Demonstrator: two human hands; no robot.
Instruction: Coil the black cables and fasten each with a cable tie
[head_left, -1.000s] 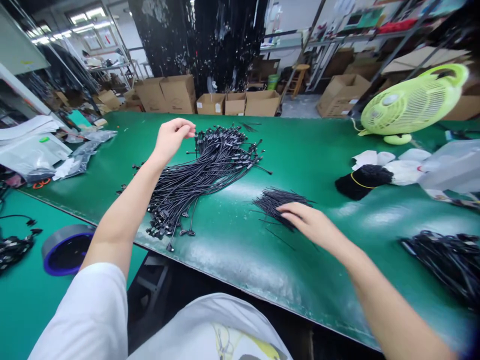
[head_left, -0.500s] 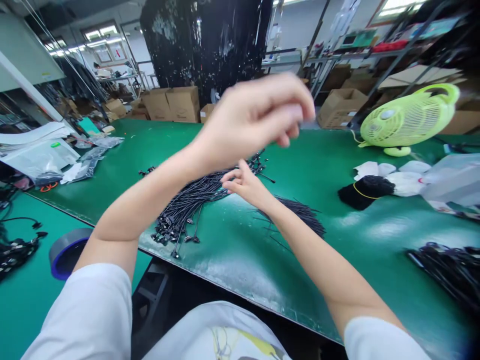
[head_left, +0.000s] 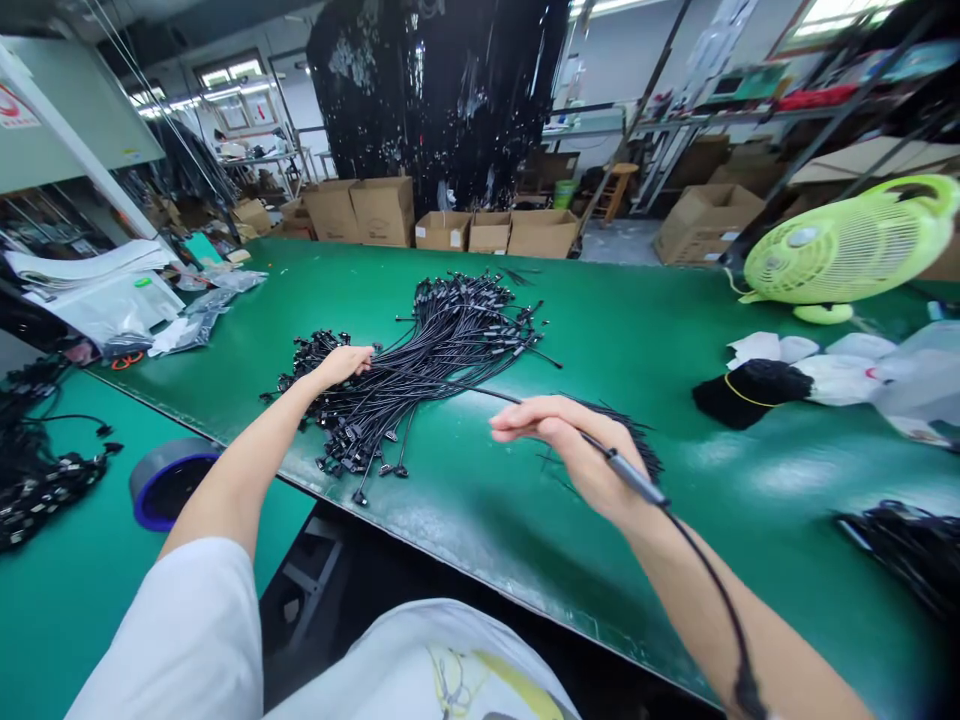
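A large heap of black cables with small connectors (head_left: 442, 350) lies on the green bench mat (head_left: 465, 560). My left hand (head_left: 341, 365) rests on its near-left part, fingers together; I cannot tell whether it grips anything. My right hand (head_left: 570, 440) is shut on a single black cable (head_left: 637, 478), which runs from the heap through my fingers. Its moulded connector sits past my hand, and the rest hangs along my forearm. Just behind that hand lies a bundle of thin black wires (head_left: 626, 430), partly hidden by my fingers.
The bench's front edge runs below my arms. A grey tape roll with a blue core (head_left: 172, 482) and a cable heap (head_left: 37, 470) lie on the lower bench at left. A lime-green fan (head_left: 847, 245), a black bundle (head_left: 742, 392) and more cables (head_left: 907, 550) occupy the right.
My left hand has dropped from a blurred raised position onto the heap. My right hand has moved right from the heap, with one cable now drawn out in it.
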